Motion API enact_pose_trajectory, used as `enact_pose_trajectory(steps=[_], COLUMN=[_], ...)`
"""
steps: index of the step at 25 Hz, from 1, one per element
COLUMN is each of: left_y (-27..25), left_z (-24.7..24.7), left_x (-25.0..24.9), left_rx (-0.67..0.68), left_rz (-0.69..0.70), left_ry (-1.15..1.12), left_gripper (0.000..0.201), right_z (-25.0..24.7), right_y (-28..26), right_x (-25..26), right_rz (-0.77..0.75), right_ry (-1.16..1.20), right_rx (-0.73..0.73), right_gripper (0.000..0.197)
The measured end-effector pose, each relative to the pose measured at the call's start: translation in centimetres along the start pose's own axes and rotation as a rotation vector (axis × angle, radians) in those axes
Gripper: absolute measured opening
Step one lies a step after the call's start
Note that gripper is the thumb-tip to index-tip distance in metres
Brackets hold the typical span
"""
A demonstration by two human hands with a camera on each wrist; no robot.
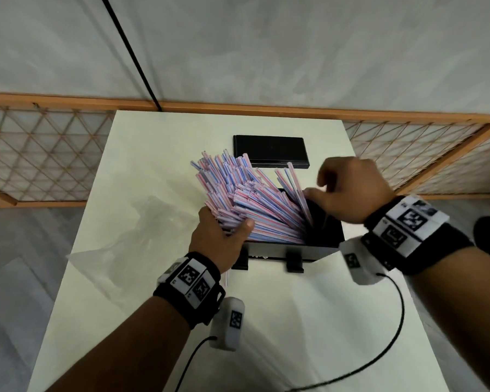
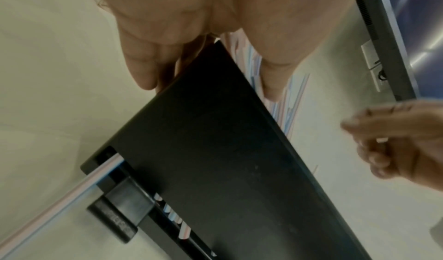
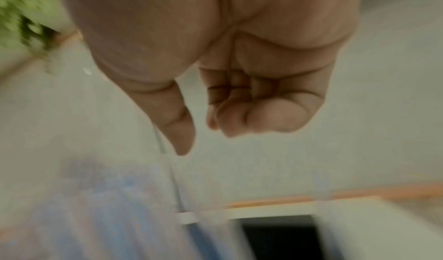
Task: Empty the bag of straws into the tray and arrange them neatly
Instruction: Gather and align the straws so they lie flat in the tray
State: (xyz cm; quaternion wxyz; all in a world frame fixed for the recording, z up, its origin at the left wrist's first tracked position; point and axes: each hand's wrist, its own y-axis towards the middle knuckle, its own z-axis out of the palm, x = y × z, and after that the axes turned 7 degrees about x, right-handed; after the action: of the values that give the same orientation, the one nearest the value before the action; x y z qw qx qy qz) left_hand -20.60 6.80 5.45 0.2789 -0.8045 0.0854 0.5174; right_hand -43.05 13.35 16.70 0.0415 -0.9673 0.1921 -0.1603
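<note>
Straws (image 1: 255, 199): big pink/blue striped bundle, lower ends down in the black tray (image 1: 292, 247), upper ends fanned out and leaning over the tray's far-left edge. Not lying flat yet. One loose straw (image 2: 72, 194) pokes out at the tray's near-left corner, seen from the left wrist.

Left hand (image 1: 221, 236) at the tray's left side: grip is a cupped hold, thumb over and fingers under the fan, propping the bundle. Right hand (image 1: 348, 190) above the tray's right half: fingers loosely curled, thumb near a few upright stragglers; right-wrist view is blurred, cannot tell whether it pinches any straw.

Clear bag (image 1: 125, 244) lies crumpled on the surface (image 1: 309, 321) left of the tray, looks empty. Black lid-like slab (image 1: 270, 151) beyond the tray.

Judgement on the step: straws are out, aligning remains.
- Rotate the fan parallel to the tray's long side before lowering.
- Lower with both hands; letting go one-sided likely spills over the left edge.
- Tap ends flush against one tray wall.
- Pick up the corner stray last.
</note>
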Motion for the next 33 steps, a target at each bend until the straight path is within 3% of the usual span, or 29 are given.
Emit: enact_pose_trajectory(steps=[2, 4, 5, 7, 9, 11, 14, 16, 19, 22, 25, 28, 33], left_y=[0.0, -0.1, -0.2, -0.3, -0.4, -0.3, -0.2, -0.2, -0.2, -0.1, -0.3, -0.6, -0.4], left_z=[0.1, 0.3, 0.3, 0.5, 0.5, 0.3, 0.1, 0.1, 0.0, -0.5, -0.6, -0.2, 0.3], left_x=[0.1, 0.3, 0.4, 0.5, 0.5, 0.6, 0.6, 0.5, 0.6, 1.1, 0.9, 0.5, 0.5], left_rx=[0.000, 0.021, 0.030, 0.035, 0.031, 0.024, 0.023, 0.023, 0.042, 0.049, 0.068, 0.089, 0.092], left_rz=[0.013, 0.009, 0.004, 0.001, -0.002, -0.003, -0.006, -0.005, -0.013, -0.027, -0.048, -0.037, 0.019], left_ry=[-0.020, -0.029, -0.028, -0.023, -0.025, -0.022, -0.025, -0.046, -0.060, -0.085, -0.103, -0.096, -0.100], left_gripper=[0.066, 0.064, 0.062, 0.059, 0.057, 0.058, 0.058, 0.058, 0.067, 0.097, 0.104, 0.087, 0.093], right_z=[-1.1, -0.9, -0.4, 0.7, 0.9, 0.1, -1.1, -1.1, -0.2, 1.8, 4.8, 6.9, 8.5], right_y=[1.1, 2.2, 2.8, 3.5, 3.7, 3.5, 3.3, 3.4, 3.2, 2.2, 2.3, 2.6, 2.1], right_x=[-3.1, -5.2, -5.7, -5.9, -5.4, -4.1, -1.2, 0.8, 1.4, 0.2, 0.2, 0.7, 1.6], right_rz=[0.177, 0.305, 0.297, 0.219, 0.139, 0.061, -0.117, -0.170, -0.069, 0.126, 0.181, 0.148, 0.007], right_ry=[-0.073, -0.126, -0.145, -0.169, -0.204, -0.194, -0.043, 0.092, 0.100, -0.149, -0.132, -0.012, -0.049], right_rx=[-0.019, 0.133, 0.216, 0.266, 0.238, 0.173, -0.015, -0.047, 0.022, 0.310, 0.535, 0.483, 0.398], right_gripper=[0.038, 0.060, 0.063, 0.042, 0.013, 0.005, 0.010, 0.018, 0.041, 0.050, 0.061, 0.057, 0.040])
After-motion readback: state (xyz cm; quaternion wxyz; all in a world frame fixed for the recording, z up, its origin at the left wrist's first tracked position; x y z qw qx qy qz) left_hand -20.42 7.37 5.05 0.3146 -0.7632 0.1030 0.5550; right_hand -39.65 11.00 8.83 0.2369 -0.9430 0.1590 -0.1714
